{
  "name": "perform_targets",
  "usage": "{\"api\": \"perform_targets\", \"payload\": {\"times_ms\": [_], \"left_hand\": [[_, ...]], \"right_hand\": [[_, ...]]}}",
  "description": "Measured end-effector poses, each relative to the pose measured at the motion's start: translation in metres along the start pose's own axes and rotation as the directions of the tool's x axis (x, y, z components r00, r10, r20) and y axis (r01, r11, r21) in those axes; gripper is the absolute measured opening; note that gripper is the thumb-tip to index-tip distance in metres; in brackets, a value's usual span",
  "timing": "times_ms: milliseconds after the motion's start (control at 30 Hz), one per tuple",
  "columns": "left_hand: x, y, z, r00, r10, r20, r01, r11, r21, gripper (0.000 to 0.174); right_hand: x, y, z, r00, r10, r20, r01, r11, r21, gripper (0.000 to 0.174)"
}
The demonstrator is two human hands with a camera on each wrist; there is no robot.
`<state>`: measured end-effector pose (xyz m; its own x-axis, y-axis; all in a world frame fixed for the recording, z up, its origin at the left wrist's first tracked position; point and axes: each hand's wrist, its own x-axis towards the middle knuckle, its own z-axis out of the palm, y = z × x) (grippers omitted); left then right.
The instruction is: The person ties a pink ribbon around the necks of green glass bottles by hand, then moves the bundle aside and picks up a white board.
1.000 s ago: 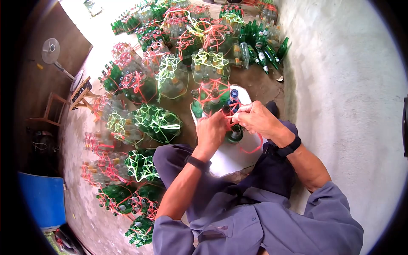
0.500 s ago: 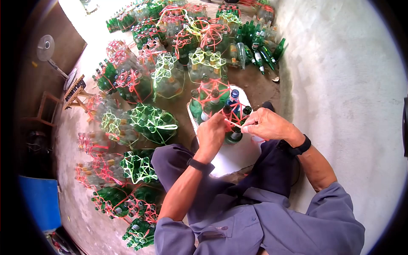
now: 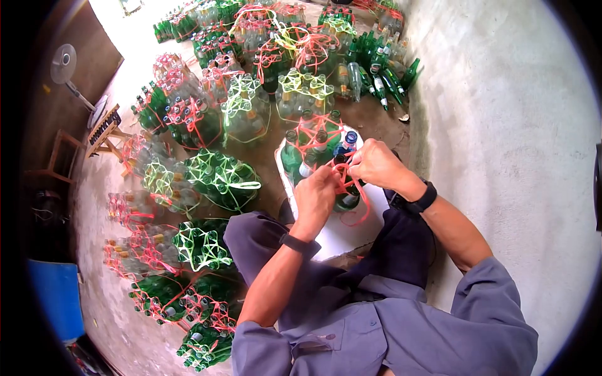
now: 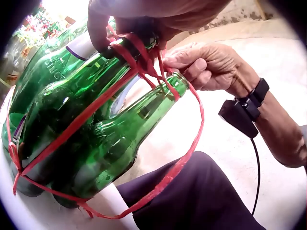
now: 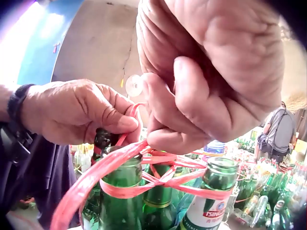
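A cluster of green glass bottles [image 4: 129, 139] stands on a white slab [image 3: 351, 235] in front of the seated person. Red plastic strap [image 5: 120, 191] runs around and between the bottle necks, and a loose length curves down beside the nearest bottle. Over a dark bottle mouth, the left hand [image 3: 315, 197] pinches the strap between thumb and fingers. Close beside it, the right hand [image 3: 380, 166] has curled fingers and pinches the strap too. A bottle with a blue neck [image 3: 349, 139] stands just behind the hands.
Many tied bottle bundles [image 3: 222, 178] cover the floor to the left and ahead. Loose green bottles [image 3: 385, 84] lie near the pale wall [image 3: 501, 125] on the right. A fan [image 3: 64, 64] and a wooden rack [image 3: 103, 130] are at far left. Another person [image 5: 278, 132] stands in the background.
The right hand first drew the strap out to the right, then came back up toward the left hand. A loose strap loop now hangs below. The left hand stays near the same bottle neck.
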<state>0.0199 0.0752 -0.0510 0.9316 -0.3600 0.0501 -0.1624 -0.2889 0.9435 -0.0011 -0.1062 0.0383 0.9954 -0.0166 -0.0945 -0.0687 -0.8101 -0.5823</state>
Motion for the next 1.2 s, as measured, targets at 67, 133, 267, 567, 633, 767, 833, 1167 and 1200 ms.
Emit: {"api": "perform_targets", "payload": {"times_ms": [67, 133, 267, 567, 633, 767, 833, 1167, 1200], "left_hand": [[0.0, -0.001, 0.001, 1.0, 0.019, -0.019, -0.02, 1.0, -0.016, 0.014], [-0.001, 0.002, -0.002, 1.0, -0.004, 0.001, 0.004, 1.0, -0.03, 0.014], [-0.002, 0.002, -0.003, 1.0, 0.019, -0.003, -0.019, 1.0, -0.013, 0.015], [0.0, 0.002, -0.003, 1.0, 0.029, 0.0, -0.029, 0.999, -0.031, 0.015], [0.001, 0.002, -0.003, 0.999, 0.033, 0.007, -0.033, 0.999, 0.016, 0.015], [0.0, 0.001, -0.002, 1.0, 0.009, 0.007, -0.009, 1.0, -0.024, 0.016], [0.0, 0.003, -0.002, 1.0, -0.012, 0.016, 0.013, 0.999, -0.03, 0.015], [-0.002, 0.003, -0.001, 1.0, -0.005, 0.025, 0.008, 0.992, -0.125, 0.013], [-0.002, 0.005, -0.003, 0.999, -0.011, 0.039, 0.015, 0.993, -0.116, 0.013]], "right_hand": [[0.006, 0.012, 0.019, 0.999, 0.029, -0.034, -0.031, 0.997, -0.066, 0.018], [0.007, 0.003, 0.024, 0.996, 0.055, -0.07, -0.063, 0.99, -0.13, 0.016], [0.006, -0.004, 0.027, 0.993, 0.111, -0.044, -0.119, 0.958, -0.259, 0.015], [0.014, -0.005, 0.021, 0.989, 0.142, -0.03, -0.145, 0.951, -0.272, 0.017], [0.018, 0.005, 0.027, 0.99, 0.136, -0.028, -0.139, 0.96, -0.244, 0.018], [0.021, 0.009, 0.033, 0.991, 0.131, -0.019, -0.132, 0.969, -0.21, 0.017], [0.021, 0.007, 0.031, 0.99, 0.141, -0.028, -0.144, 0.968, -0.204, 0.016], [0.011, 0.0, 0.018, 0.962, 0.226, 0.154, -0.254, 0.948, 0.193, 0.018], [0.01, -0.001, 0.017, 0.965, 0.213, 0.153, -0.24, 0.953, 0.187, 0.019]]}}
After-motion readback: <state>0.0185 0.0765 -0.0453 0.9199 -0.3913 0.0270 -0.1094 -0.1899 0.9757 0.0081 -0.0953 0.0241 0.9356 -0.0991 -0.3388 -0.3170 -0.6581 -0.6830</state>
